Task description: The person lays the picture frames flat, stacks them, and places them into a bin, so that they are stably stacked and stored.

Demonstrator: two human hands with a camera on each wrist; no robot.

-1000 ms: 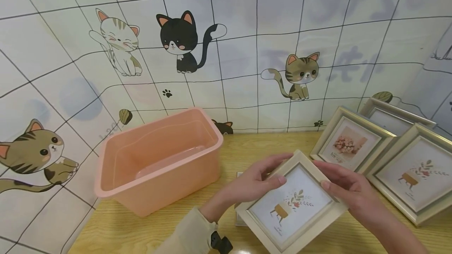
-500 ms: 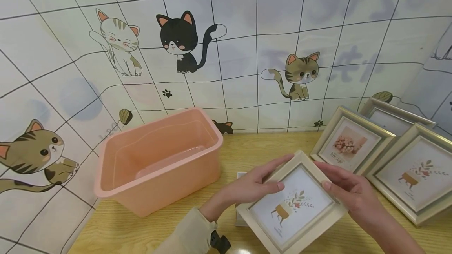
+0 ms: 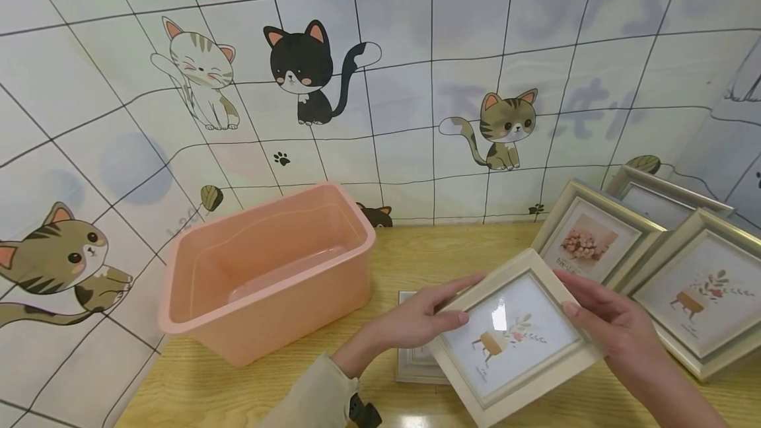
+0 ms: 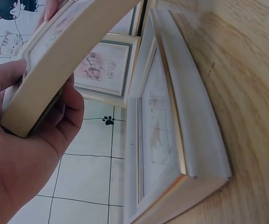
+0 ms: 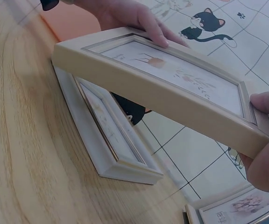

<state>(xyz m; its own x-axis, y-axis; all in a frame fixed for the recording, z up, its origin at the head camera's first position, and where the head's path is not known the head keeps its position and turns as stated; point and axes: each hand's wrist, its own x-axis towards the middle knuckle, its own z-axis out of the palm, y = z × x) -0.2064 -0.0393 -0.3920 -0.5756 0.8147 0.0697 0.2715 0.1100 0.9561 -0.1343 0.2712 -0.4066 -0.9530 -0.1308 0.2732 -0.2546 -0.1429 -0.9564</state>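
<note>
I hold a tilted cream picture frame (image 3: pixel 517 342) above the wooden table (image 3: pixel 196 388), to the right of the pink tub (image 3: pixel 297 312). My left hand (image 3: pixel 410 316) pinches the edge nearer the tub, thumb on the front; my right hand (image 3: pixel 621 329) grips the edge farther from it. A white frame (image 3: pixel 416 372) lies face up, nearer the tub. Standing well to the tub's right are a flower-print frame (image 3: pixel 585 236) and a plant-print frame (image 3: pixel 707 289).

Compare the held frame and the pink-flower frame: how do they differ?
The held frame is gripped by left hand and right hand; the pink-flower frame stands behind. The held frame shows a potted plant; the pink-flower frame, pink blooms. Both are pale and rectangular.
</note>
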